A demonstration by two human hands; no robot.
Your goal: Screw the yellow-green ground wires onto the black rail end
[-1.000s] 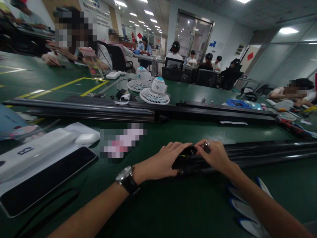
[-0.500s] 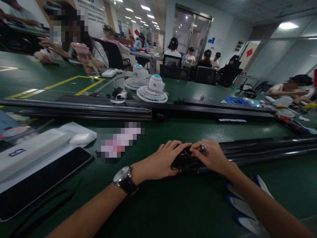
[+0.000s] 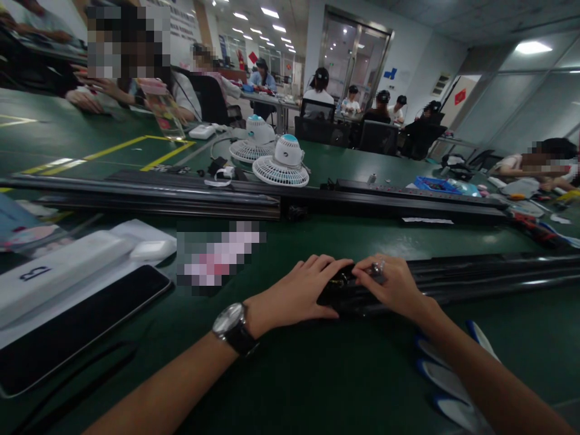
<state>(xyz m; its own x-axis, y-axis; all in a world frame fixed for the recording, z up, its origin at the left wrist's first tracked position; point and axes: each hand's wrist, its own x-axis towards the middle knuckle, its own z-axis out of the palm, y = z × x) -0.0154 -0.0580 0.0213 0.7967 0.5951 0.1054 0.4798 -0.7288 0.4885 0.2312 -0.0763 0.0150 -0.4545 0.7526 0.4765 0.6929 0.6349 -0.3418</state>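
A long black bar [image 3: 493,279], glossy as if wrapped in film, lies on the green table and runs off to the right. My left hand [image 3: 294,290] is closed around its near left end, fingers over the far side and thumb on the near side. At that end, small yellow-marked parts show in the dark gap between my hands. Above the bar, my right hand [image 3: 394,281] has thumb and fingertips pinched together. A small shiny piece [image 3: 377,270] shows by its fingers; what the fingertips grip is too dark to make out.
Blue-edged white gloves [image 3: 446,377] lie under my right forearm. A dark phone-like slab [image 3: 86,326] and a white box [image 3: 67,260] are at left. Further long black bars [image 3: 181,196] cross the table behind, with two white fans [image 3: 283,163]. Several people sit beyond.
The view has shifted slightly. My right fingers have drawn a little to the right, away from my left hand, and my left thumb is stretched further along the bar's near side.
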